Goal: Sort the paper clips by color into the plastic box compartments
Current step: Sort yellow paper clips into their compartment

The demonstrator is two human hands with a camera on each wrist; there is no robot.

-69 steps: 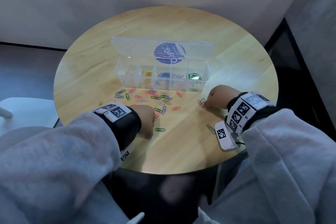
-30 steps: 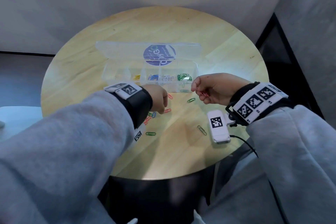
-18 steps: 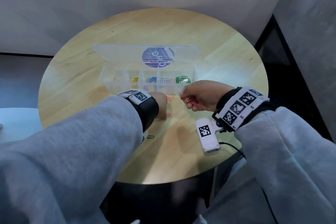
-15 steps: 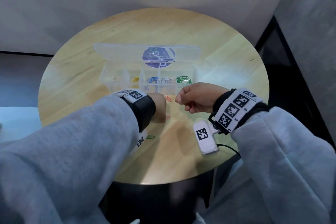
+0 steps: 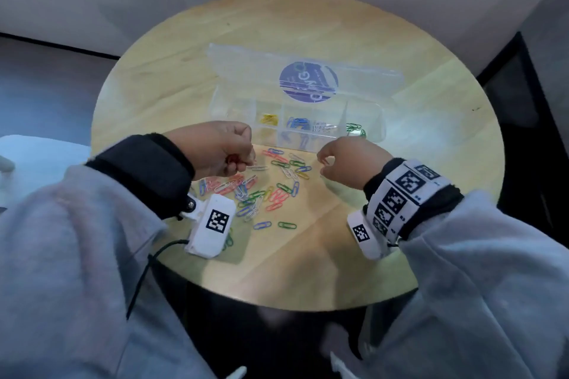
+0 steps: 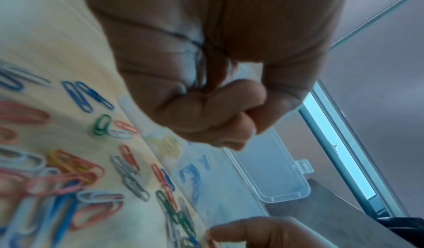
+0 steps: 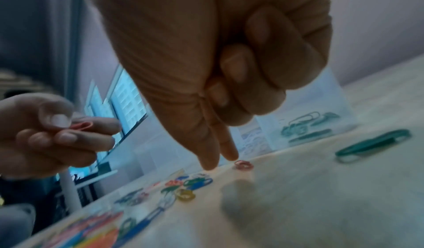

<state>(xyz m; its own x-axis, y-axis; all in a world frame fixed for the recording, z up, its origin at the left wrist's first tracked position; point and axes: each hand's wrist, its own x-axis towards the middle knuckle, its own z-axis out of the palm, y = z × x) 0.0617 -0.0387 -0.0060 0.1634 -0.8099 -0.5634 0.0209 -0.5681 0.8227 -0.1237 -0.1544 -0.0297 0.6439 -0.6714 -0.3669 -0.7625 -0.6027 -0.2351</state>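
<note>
The clear plastic box (image 5: pixel 374 132) lies open at mid-table, its lid (image 5: pixel 246 68) folded back. Its compartments hold yellow clips (image 5: pixel 268 119), blue clips (image 5: pixel 297 123), white clips (image 5: pixel 321 126) and green clips (image 5: pixel 354 129); the leftmost looks empty. Loose mixed-colour clips (image 5: pixel 264 188) lie in front of it. My left hand (image 5: pixel 243 163) is lifted above the pile and grips red clips (image 7: pixel 80 126). My right hand (image 7: pixel 221 161) points thumb and forefinger down at the table, beside a red clip (image 7: pixel 243 165), with nothing between them; its other fingers are curled.
The round wooden table (image 5: pixel 308 261) stands near a wall. A single green clip (image 7: pixel 371 143) lies right of my right hand, before the box. A white seat (image 5: pixel 37 157) is at the left, and a dark gap (image 5: pixel 523 132) beyond the table's right edge.
The red clips my right hand held a second ago are now in my left hand, which has risen off the table. My right hand has dropped its thumb and forefinger to the tabletop.
</note>
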